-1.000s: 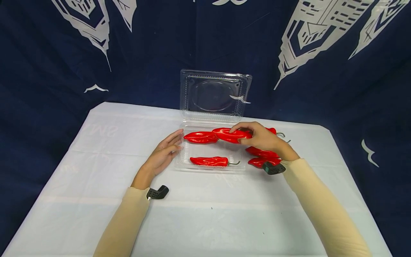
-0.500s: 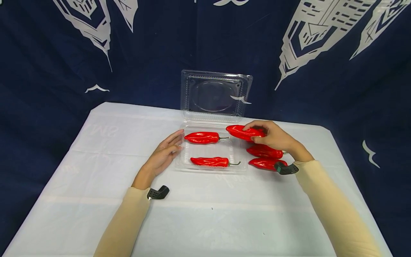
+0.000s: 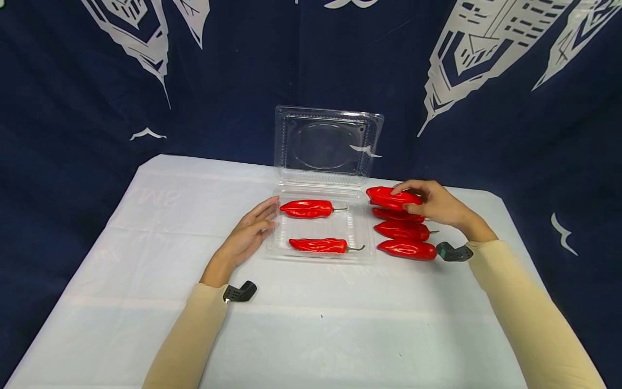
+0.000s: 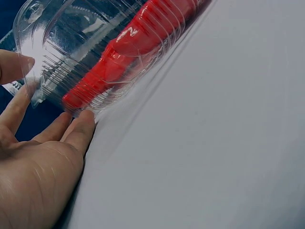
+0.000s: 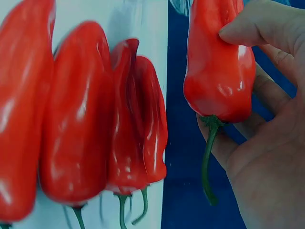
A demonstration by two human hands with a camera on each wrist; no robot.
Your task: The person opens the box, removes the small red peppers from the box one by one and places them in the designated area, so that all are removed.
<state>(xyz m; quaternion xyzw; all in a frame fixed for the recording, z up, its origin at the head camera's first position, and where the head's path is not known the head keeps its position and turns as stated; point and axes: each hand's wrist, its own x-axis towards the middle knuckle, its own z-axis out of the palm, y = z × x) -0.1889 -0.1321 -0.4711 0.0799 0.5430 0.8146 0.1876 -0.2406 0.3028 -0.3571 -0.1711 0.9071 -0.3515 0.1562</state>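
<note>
My right hand [image 3: 446, 208] grips a red pepper [image 3: 384, 196] above a row of several other red peppers [image 3: 407, 249] at the right of the container. In the right wrist view, thumb and fingers are round the held pepper [image 5: 219, 71], its green stem hanging down. My left hand [image 3: 245, 237] touches the left side of a clear plastic clamshell container [image 3: 318, 229] with fairly straight fingers. Inside its base lie two red peppers, one at the back [image 3: 307, 208] and one at the front [image 3: 318, 245]. The left wrist view shows fingertips [image 4: 86, 117] against the ribbed wall.
The container's clear lid [image 3: 323, 141] stands raised at the back, before a dark blue backdrop [image 3: 233, 97] with white prints. A white cloth covers the table [image 3: 311, 335]. A small black camera is strapped to each wrist.
My right hand has carried its pepper rightward, from over the container's back part to above the row at the right. The left hand has stayed at the container's side.
</note>
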